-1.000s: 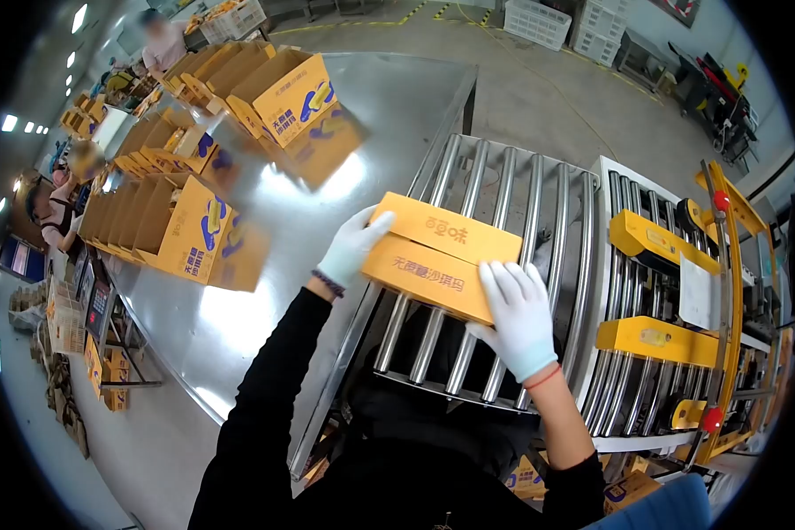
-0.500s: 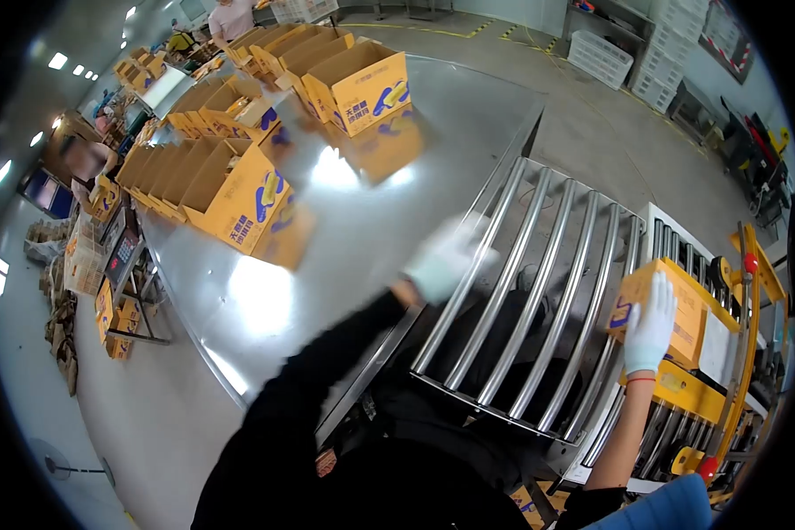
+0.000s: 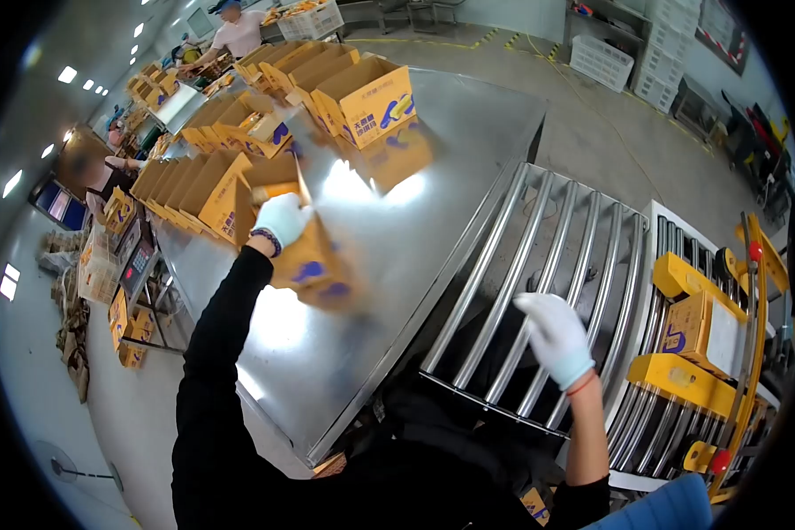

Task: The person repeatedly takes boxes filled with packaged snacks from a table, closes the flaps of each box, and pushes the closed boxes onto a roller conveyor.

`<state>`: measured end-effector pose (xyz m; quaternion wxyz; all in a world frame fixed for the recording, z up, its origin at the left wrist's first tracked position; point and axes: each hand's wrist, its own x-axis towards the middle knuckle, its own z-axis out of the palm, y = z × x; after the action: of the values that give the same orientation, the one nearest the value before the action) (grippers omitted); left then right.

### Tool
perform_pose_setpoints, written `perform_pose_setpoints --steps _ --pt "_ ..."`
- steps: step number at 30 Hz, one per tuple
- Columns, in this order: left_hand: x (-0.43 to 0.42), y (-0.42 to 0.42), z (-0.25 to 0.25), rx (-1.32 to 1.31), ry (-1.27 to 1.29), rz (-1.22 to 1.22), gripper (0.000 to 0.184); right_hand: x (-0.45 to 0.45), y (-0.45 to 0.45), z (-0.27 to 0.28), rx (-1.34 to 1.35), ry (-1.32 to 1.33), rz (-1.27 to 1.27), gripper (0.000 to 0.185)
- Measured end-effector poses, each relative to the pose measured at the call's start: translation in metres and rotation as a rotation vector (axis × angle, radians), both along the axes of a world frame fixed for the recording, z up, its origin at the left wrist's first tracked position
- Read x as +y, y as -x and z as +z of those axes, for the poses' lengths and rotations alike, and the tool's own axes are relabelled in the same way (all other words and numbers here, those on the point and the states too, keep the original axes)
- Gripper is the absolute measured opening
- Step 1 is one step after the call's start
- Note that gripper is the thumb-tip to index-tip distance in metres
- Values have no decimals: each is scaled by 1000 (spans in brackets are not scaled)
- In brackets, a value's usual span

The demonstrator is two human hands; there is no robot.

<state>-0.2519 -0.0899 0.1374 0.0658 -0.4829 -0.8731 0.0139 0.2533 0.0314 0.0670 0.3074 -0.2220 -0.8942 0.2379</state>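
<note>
My left hand [image 3: 282, 219], in a white glove, grips the near edge of an open orange box [image 3: 307, 258] on the steel table [image 3: 371, 291]. The box is blurred and stands apart from the row of open boxes [image 3: 185, 190] behind it. My right hand [image 3: 556, 334], also gloved, hovers over the roller conveyor [image 3: 490, 296] with nothing visible in it; its fingers are close together and partly blurred. A closed orange box [image 3: 687, 325] lies between the yellow guides [image 3: 685, 378] of the machine at the right.
More open boxes [image 3: 362, 102] stand in rows at the back of the table. Two people [image 3: 237, 34] are beyond its far and left sides. A scale [image 3: 137, 261] stands at the left. White crates [image 3: 602, 60] are at the back right.
My left hand has moved left and taken hold of an open box, which has come away from its row. My right hand has left the closed box between the guides and moved back over the rollers.
</note>
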Motion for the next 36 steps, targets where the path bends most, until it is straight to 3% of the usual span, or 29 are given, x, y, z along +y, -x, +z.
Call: perform_pose_setpoints --steps 1,2,3,5,8,11,12,13,14,15,16,17,19,21,23,24,25,28,29,30,31,32,33,35,36 --pt "7 -29 17 -247 -47 -39 41 -9 15 19 -57 -14 59 34" --pt "7 -53 22 -825 -337 -71 35 -17 24 29 -79 -42 70 41" --pt "6 -56 13 -1004 -573 -261 33 -24 32 44 -89 -72 51 47" --pt "7 -86 8 -452 -638 -249 42 -34 40 60 -116 -156 -51 54" --pt "13 -134 13 -875 -139 -560 54 -24 31 7 -234 -174 57 58" --pt "36 -197 14 -690 -7 -800 41 -11 5 19 -61 23 200 34" --pt "48 -200 -1 -706 -1 -804 41 -7 -3 18 18 246 182 28" --pt "69 -196 -23 -541 -93 -935 34 -1 -7 20 39 450 139 36" --pt "84 -198 -35 -368 -189 -1061 27 3 -5 24 -2 323 49 44" --pt "89 -209 -37 -370 -193 -1071 27 7 0 31 -44 195 -41 53" --pt "92 -221 -39 -374 -288 -992 22 12 4 43 -132 -70 -93 76" --pt "92 -230 -42 -377 -377 -909 16 15 7 50 -159 -91 -137 90" --pt "77 -241 -42 -251 -480 -828 24 10 14 74 -251 -328 -347 98" --pt "58 -243 -50 -289 -809 -509 43 1 14 62 -230 -265 -384 103" --pt "49 -222 -83 -397 -787 -387 50 -24 3 53 -457 -24 -203 103" --pt "48 -218 -87 -1006 -700 -320 46 -36 -5 29 -339 -98 -195 100" --pt "47 -219 -91 -1612 -557 -216 44 -36 -13 19 -386 -116 -192 98" --pt "82 -258 -63 -1758 -395 -221 43 -25 -37 36 -537 -78 -306 97" --pt "103 -277 -78 -1695 -496 -271 43 -13 -45 40 -558 -99 -399 95" --pt "127 -308 -125 -1427 -706 -221 47 4 -53 37 -648 -141 -527 97" --pt "144 -346 -122 -1482 -744 -288 50 25 -73 8 -629 -326 -641 102" --pt "151 -382 -112 -1482 -744 -448 53 43 -87 1 -652 -343 -672 107" --pt "161 -407 -120 -1292 -616 -468 57 49 -87 22 -662 -234 -690 108" --pt "175 -417 -120 -1677 -212 -871 67 66 -99 22 -610 -226 -700 109" --pt "178 -406 -114 -1630 -19 -849 66 71 -107 21 -614 -234 -698 109"
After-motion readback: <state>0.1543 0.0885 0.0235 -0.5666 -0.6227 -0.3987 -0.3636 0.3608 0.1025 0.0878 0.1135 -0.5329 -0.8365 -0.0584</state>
